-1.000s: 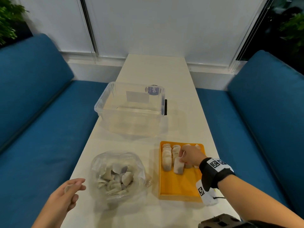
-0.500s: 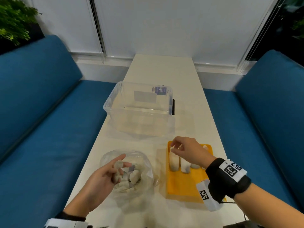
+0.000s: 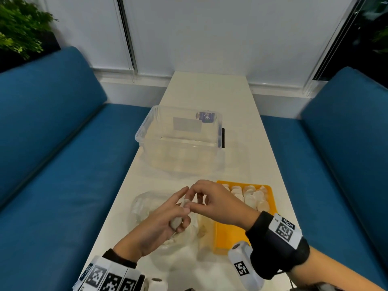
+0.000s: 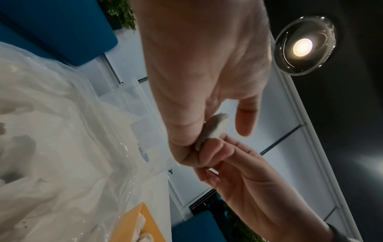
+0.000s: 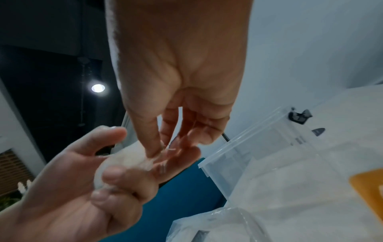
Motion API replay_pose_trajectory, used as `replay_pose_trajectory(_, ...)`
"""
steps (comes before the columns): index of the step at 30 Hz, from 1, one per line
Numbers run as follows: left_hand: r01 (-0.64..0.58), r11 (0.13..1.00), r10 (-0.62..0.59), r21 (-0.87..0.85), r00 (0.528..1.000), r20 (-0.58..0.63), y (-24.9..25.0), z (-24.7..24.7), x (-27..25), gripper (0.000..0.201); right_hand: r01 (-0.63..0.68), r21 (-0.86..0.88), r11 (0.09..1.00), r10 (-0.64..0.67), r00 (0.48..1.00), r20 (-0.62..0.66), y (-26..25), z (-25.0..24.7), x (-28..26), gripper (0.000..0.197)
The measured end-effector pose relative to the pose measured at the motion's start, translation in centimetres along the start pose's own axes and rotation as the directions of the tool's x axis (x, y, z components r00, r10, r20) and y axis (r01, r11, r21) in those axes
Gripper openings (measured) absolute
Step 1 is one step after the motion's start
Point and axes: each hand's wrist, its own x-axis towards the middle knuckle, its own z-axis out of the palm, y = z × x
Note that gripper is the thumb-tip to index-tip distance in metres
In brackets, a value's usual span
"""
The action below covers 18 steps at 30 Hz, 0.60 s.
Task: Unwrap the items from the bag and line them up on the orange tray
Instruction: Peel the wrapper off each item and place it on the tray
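Observation:
My left hand (image 3: pixel 178 210) holds a small white wrapped item (image 5: pixel 124 159) above the clear plastic bag (image 3: pixel 142 204), its lower fingers curled round it. My right hand (image 3: pixel 196 198) meets it from the right, and its thumb and fingertips pinch the item's thin wrapper at one end. In the left wrist view the wrapped item (image 4: pixel 213 129) shows between both hands. The orange tray (image 3: pixel 218 244) lies to the right of the bag, with several unwrapped white pieces (image 3: pixel 249 194) lined up at its far end. More pieces in the bag are mostly hidden by my hands.
An empty clear plastic bin (image 3: pixel 178 143) stands on the narrow white table (image 3: pixel 210 91) just beyond the bag and tray. Blue sofa seats (image 3: pixel 63 164) run along both long table edges. The near half of the tray is bare.
My left hand went into the bag and came up with an item. My right hand left the pieces on the tray and moved left to pinch that item's wrapper.

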Motion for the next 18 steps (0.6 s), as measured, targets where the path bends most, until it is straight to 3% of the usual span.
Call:
replay_pose_trajectory(5,-0.004,0.958,0.051,0.288,0.986,-0.156,-0.3,0.4,0.5,0.018,-0.114,0.247,0.962,0.113,0.993,0.018,0.8,-1.4,-0.9,0.006)
replay_pose_trajectory(11,0.008,0.881,0.08,0.473,0.983,-0.165,-0.5,0.3,1.0,0.014,-0.185,0.376,0.908,0.197,0.98,0.007,2.3,-3.0,-1.8,0.006)
replay_pose_trajectory(14,0.014,0.871,0.085,0.492,0.98,-0.178,-0.8,0.0,1.1,0.016,-0.176,0.267,0.947,0.211,0.971,-0.11,4.2,-4.6,-2.2,0.011)
replay_pose_trajectory(18,0.062,0.9,0.051,0.432,0.968,-0.244,-1.4,-1.7,0.1,0.018,-0.269,-0.067,0.961,0.249,0.943,-0.22,7.7,-7.2,-2.8,0.012)
